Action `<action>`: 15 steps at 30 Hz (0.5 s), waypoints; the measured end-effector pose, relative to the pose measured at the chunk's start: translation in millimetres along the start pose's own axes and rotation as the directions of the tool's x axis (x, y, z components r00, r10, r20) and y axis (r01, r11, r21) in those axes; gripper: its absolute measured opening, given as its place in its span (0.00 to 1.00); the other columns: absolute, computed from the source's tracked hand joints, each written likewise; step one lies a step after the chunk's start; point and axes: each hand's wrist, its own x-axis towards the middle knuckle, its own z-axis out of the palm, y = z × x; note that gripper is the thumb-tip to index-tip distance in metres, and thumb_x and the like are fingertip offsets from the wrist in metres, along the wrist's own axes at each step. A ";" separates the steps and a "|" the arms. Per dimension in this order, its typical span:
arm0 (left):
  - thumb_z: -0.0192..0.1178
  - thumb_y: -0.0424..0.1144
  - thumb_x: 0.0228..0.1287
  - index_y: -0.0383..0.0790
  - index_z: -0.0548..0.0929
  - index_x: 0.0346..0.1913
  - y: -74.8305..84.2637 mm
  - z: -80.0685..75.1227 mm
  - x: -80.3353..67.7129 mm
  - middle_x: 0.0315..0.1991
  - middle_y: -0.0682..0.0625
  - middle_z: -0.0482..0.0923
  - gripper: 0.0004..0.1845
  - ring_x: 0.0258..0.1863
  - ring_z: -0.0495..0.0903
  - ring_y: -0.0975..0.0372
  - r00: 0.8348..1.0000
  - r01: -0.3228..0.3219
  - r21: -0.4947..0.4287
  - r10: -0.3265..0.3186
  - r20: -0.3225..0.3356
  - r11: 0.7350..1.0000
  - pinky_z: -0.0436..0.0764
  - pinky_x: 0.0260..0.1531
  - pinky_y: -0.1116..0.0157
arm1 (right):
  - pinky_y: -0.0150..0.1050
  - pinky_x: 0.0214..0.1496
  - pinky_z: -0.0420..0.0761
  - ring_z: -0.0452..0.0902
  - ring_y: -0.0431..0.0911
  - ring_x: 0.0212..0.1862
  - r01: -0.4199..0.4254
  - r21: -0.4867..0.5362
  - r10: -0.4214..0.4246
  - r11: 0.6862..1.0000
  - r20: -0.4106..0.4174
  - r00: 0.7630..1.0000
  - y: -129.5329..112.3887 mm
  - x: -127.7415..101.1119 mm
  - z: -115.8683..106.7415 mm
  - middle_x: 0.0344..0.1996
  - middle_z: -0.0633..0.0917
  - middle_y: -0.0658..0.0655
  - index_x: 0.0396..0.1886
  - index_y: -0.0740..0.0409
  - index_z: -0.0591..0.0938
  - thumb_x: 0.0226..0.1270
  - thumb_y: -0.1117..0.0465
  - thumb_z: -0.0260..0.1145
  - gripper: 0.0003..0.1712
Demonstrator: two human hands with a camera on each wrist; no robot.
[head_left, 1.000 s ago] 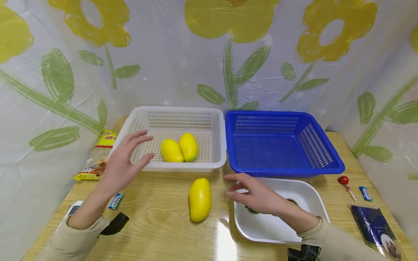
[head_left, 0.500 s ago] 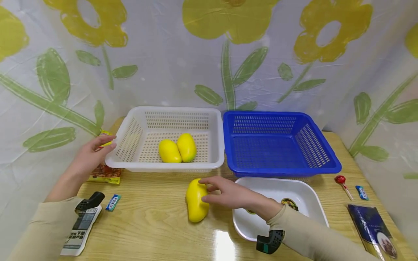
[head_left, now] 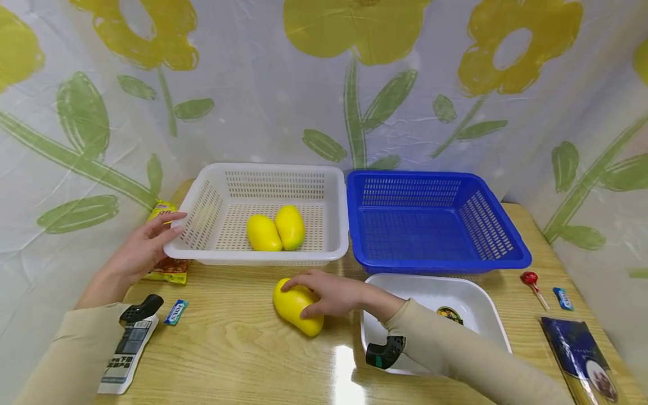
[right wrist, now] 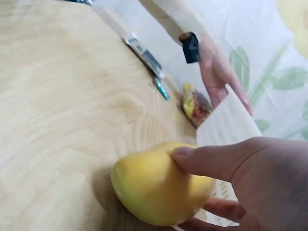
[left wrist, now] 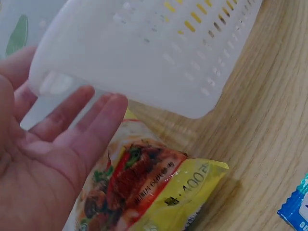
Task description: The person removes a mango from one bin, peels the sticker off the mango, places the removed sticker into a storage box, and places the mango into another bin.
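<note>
Right grip [head_left: 324, 295] clasps the yellow mango [head_left: 293, 306] lying beneath it on the table [head_left: 243, 349].

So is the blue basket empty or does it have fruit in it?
Empty. The blue basket shows only its bare slotted floor in the head view; the two mangoes sit in the white basket beside it.

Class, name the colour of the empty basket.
Blue; the head view shows it best.
</note>
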 end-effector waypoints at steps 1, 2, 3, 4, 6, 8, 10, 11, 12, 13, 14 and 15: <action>0.50 0.33 0.75 0.40 0.66 0.68 -0.8 -0.2 -0.2 0.53 0.49 0.71 0.21 0.44 0.81 0.65 1.000 -0.008 -0.025 0.008 0.010 1.000 0.84 0.37 0.68 | 0.40 0.65 0.66 0.65 0.46 0.63 -0.002 -0.003 0.002 1.000 0.010 1.000 1.2 1.3 -1.1 0.65 0.72 0.54 0.67 0.49 0.71 0.66 0.59 0.68 0.31; 0.49 0.33 0.76 0.40 0.66 0.69 -1.6 -0.4 -0.7 0.53 0.49 0.72 0.21 0.45 0.81 0.64 1.000 -0.016 -0.048 0.017 0.022 0.999 0.84 0.38 0.67 | 0.39 0.64 0.67 0.66 0.46 0.61 -0.001 -0.004 0.001 1.000 0.018 1.000 2.6 2.8 -1.9 0.64 0.72 0.54 0.67 0.49 0.71 0.66 0.59 0.68 0.31; 0.48 0.32 0.76 0.40 0.65 0.69 -2.3 -0.7 -1.3 0.53 0.49 0.72 0.21 0.45 0.81 0.64 0.999 -0.024 -0.070 0.026 0.033 0.997 0.84 0.38 0.67 | 0.38 0.63 0.67 0.66 0.44 0.60 -0.006 -0.005 0.006 1.000 0.026 1.000 3.6 3.8 -2.5 0.63 0.73 0.53 0.67 0.48 0.70 0.66 0.58 0.68 0.31; 0.47 0.31 0.76 0.40 0.65 0.69 -3.0 -1.0 -2.0 0.54 0.49 0.72 0.22 0.46 0.81 0.64 0.999 -0.030 -0.083 0.034 0.042 0.996 0.84 0.39 0.67 | 0.37 0.62 0.67 0.66 0.44 0.59 -0.007 -0.002 0.007 1.000 0.033 0.999 4.7 4.8 -3.0 0.62 0.73 0.52 0.67 0.48 0.70 0.66 0.58 0.68 0.31; 0.46 0.31 0.77 0.40 0.65 0.70 -4.4 -1.6 -3.0 0.55 0.49 0.72 0.22 0.47 0.81 0.64 0.997 -0.039 -0.104 0.045 0.056 0.994 0.83 0.40 0.67 | 0.35 0.60 0.68 0.67 0.42 0.57 -0.010 -0.002 0.010 1.000 0.045 0.999 6.0 5.9 -3.4 0.61 0.73 0.52 0.67 0.48 0.69 0.66 0.58 0.68 0.31; 0.46 0.31 0.77 0.40 0.65 0.71 -5.4 -1.9 -3.3 0.55 0.49 0.71 0.22 0.47 0.80 0.64 0.997 -0.044 -0.113 0.051 0.064 0.993 0.83 0.40 0.67 | 0.35 0.62 0.67 0.66 0.42 0.58 -0.006 -0.004 0.006 1.000 0.051 0.999 6.4 6.3 -3.8 0.62 0.73 0.53 0.67 0.48 0.69 0.66 0.58 0.68 0.31; 0.46 0.31 0.77 0.40 0.65 0.71 -6.0 -2.1 -3.0 0.56 0.49 0.70 0.22 0.47 0.80 0.64 0.996 -0.047 -0.115 0.055 0.066 0.992 0.83 0.40 0.67 | 0.36 0.64 0.66 0.66 0.42 0.61 -0.001 -0.010 0.002 1.000 0.056 0.998 6.2 6.2 -4.1 0.63 0.72 0.53 0.68 0.49 0.68 0.66 0.58 0.67 0.31; 0.46 0.31 0.77 0.40 0.65 0.71 -6.3 -2.3 -2.8 0.56 0.49 0.70 0.22 0.47 0.80 0.64 0.996 -0.048 -0.115 0.056 0.066 0.992 0.83 0.40 0.67 | 0.36 0.65 0.65 0.65 0.42 0.61 0.001 -0.016 0.000 1.000 0.059 0.998 5.8 5.8 -4.2 0.64 0.72 0.53 0.68 0.49 0.68 0.67 0.58 0.67 0.32; 0.46 0.31 0.77 0.41 0.64 0.71 -6.3 -2.3 -2.6 0.56 0.49 0.70 0.22 0.47 0.80 0.64 0.996 -0.048 -0.113 0.056 0.066 0.992 0.83 0.40 0.67 | 0.36 0.65 0.65 0.65 0.42 0.61 0.006 -0.022 -0.005 1.000 0.063 0.998 6.1 5.7 -4.0 0.64 0.72 0.53 0.68 0.49 0.67 0.67 0.58 0.67 0.32; 0.46 0.31 0.77 0.41 0.64 0.71 -6.4 -2.4 -2.4 0.56 0.49 0.69 0.23 0.47 0.80 0.64 0.996 -0.049 -0.110 0.056 0.066 0.993 0.83 0.40 0.67 | 0.36 0.66 0.65 0.65 0.42 0.62 0.011 -0.026 -0.009 1.000 0.070 0.998 5.7 5.2 -4.3 0.65 0.71 0.53 0.69 0.48 0.67 0.67 0.58 0.66 0.32; 0.46 0.31 0.77 0.41 0.64 0.71 -6.4 -2.5 -2.3 0.56 0.49 0.69 0.23 0.47 0.80 0.64 0.996 -0.049 -0.111 0.057 0.068 0.993 0.83 0.40 0.67 | 0.36 0.66 0.64 0.64 0.42 0.62 0.014 -0.028 -0.012 0.999 0.076 0.997 5.2 4.7 -4.6 0.65 0.71 0.53 0.69 0.48 0.67 0.68 0.58 0.65 0.32; 0.46 0.31 0.77 0.41 0.64 0.71 -6.5 -2.6 -2.2 0.56 0.49 0.69 0.23 0.47 0.80 0.64 0.996 -0.049 -0.112 0.057 0.069 0.993 0.83 0.40 0.67 | 0.37 0.66 0.64 0.64 0.43 0.62 0.023 -0.030 -0.020 0.999 0.082 0.996 5.0 4.1 -4.9 0.66 0.71 0.54 0.69 0.47 0.67 0.68 0.59 0.65 0.31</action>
